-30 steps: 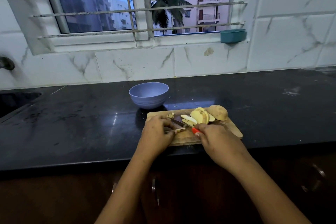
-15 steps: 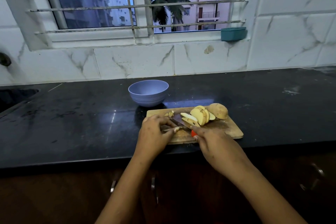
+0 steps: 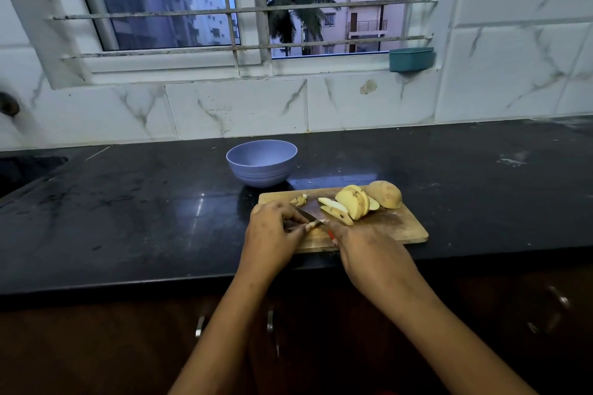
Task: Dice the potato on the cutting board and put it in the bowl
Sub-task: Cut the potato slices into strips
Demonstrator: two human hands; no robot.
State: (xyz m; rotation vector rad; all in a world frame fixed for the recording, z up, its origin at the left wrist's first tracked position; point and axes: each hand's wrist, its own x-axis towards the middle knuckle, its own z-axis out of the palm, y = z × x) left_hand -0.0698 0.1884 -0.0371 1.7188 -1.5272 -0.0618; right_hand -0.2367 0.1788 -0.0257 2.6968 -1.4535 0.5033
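My left grip point(image 3: 272, 237) pinches what seems a potato strip point(image 3: 311, 226) steady for the knife point(image 3: 306, 215) my right grip point(image 3: 365, 250) clasps; bowl point(image 3: 261, 173) stands close.

No legible text, label, brand, number or sign is present on the bowl point(image 3: 261, 167), cutting board point(image 3: 394, 228), teal container point(image 3: 410, 59) or wall tiles point(image 3: 237, 106).

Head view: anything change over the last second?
The right hand slid the knife slightly left toward the left hand, so less of its red handle shows. Both grips held: right on the knife, left on the potato piece being cut. Cutting board, potato slices, uncut end and bowl stayed put.
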